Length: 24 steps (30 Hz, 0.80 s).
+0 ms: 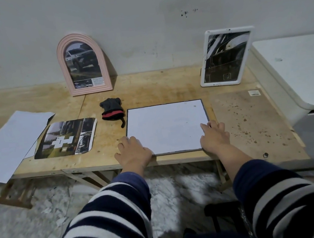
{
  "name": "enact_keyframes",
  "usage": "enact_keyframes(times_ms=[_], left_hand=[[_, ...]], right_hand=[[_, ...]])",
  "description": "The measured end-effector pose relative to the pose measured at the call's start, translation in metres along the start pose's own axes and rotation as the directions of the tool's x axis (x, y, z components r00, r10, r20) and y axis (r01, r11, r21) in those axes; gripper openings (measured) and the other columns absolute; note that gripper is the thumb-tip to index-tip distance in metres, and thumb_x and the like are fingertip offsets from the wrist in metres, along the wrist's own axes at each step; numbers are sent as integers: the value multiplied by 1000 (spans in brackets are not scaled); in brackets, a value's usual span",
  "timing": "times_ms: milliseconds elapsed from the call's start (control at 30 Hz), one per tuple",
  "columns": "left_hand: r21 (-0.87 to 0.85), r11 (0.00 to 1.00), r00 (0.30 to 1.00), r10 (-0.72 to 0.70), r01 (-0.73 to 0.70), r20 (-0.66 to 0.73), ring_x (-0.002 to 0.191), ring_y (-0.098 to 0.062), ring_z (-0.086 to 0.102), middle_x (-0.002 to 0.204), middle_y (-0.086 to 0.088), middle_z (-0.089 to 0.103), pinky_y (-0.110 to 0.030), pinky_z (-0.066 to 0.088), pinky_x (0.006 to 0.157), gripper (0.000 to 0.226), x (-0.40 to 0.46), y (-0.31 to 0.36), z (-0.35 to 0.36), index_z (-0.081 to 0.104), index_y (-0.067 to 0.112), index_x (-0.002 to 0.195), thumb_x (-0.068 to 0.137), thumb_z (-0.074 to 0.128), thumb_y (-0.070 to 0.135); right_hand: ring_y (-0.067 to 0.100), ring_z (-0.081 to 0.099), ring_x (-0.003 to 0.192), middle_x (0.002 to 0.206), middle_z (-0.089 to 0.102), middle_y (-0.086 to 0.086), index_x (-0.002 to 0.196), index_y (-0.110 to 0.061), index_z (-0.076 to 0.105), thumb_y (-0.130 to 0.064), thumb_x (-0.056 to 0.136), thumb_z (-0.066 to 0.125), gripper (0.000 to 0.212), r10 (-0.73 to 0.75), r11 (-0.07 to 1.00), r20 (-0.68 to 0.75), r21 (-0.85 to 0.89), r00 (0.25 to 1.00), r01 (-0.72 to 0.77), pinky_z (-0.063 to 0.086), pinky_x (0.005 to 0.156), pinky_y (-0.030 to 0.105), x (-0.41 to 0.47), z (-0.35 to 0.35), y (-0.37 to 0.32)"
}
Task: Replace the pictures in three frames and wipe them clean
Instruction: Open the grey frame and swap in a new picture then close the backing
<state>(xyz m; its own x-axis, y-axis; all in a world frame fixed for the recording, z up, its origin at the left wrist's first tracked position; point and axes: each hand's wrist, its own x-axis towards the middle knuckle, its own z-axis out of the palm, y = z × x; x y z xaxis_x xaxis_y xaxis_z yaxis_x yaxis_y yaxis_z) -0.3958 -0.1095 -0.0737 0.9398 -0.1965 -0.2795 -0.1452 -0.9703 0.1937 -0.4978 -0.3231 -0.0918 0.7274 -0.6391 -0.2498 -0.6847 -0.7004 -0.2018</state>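
A dark-edged rectangular frame lies flat on the wooden table, a white sheet covering its face. My left hand rests flat at its near left corner, fingers spread. My right hand presses on its near right corner, fingers over the edge. A pink arched frame with a car picture leans on the wall at the back left. A white rectangular frame with a dark picture leans at the back right. A black and red cloth lies between them.
A loose printed picture with rounded corners lies left of the frame, next to white sheets of paper overhanging the table's left edge. A brown backing board lies to the right. A white appliance stands at the far right.
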Motion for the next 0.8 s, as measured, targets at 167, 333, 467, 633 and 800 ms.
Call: enact_keyframes(times_ms=[167,333,467,633,800], left_hand=[[38,999,1000,-18,19,-19,131,-29,29,144,-9,28,-49,28,108,53,0,2,0,34,14,137,89,48,29],[-2,996,992,89,-90,-93,138,-27,27,152,-7,24,-45,28,113,56,4,21,0,27,14,145,93,47,24],[-35,955,953,290,-294,-83,139,-25,28,152,-6,26,-42,28,114,57,-2,61,6,31,15,145,93,50,21],[17,852,852,522,-522,31,145,-23,16,157,-3,18,-46,14,118,51,-17,111,24,33,19,145,95,46,25],[64,735,735,663,-675,139,149,-22,-1,162,0,4,-51,3,118,52,-36,148,50,16,21,152,102,29,30]], right_hand=[[24,29,129,148,29,2,148,-28,31,-16,94,45,57,-5,998,-20,63,1000,7,34,100,39,-3,-3,0],[24,34,125,141,38,3,142,-26,41,-15,94,46,49,90,972,-99,224,991,-66,36,100,40,-11,-11,16],[25,32,127,142,37,3,140,-27,43,-18,94,46,47,254,930,-130,305,958,-205,32,103,40,-22,-17,47],[30,30,126,140,35,9,138,-24,45,-17,93,46,45,470,842,-138,366,872,-396,31,101,41,-42,-12,91],[33,26,129,143,25,12,143,-24,32,-24,89,57,59,767,560,-68,557,638,-613,32,103,43,-58,-8,122]])
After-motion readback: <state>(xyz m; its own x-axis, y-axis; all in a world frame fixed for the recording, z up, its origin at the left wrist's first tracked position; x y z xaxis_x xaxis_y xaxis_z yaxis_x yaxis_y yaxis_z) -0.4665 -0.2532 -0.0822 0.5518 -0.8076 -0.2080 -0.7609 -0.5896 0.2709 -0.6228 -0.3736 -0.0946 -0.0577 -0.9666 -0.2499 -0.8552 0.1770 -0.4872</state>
